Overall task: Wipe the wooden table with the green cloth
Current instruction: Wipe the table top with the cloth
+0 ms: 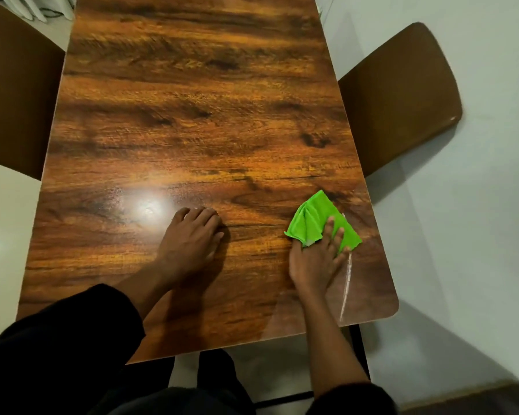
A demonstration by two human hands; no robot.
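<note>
A glossy wooden table (192, 121) with dark grain fills the middle of the head view. Near its right edge lies a crumpled green cloth (315, 218). My right hand (318, 259) presses flat on the cloth's near part, fingers spread over it and thumb tucked under a fold. My left hand (192, 238) rests on the bare tabletop near the front centre, fingers curled down, holding nothing. A wet streak (346, 283) runs toward the front right corner behind the cloth.
A brown chair (402, 97) stands at the table's right side and another brown chair (15, 94) at the left. The pale floor (462, 235) surrounds the table. A lamp reflection (146, 205) glares on the top near my left hand.
</note>
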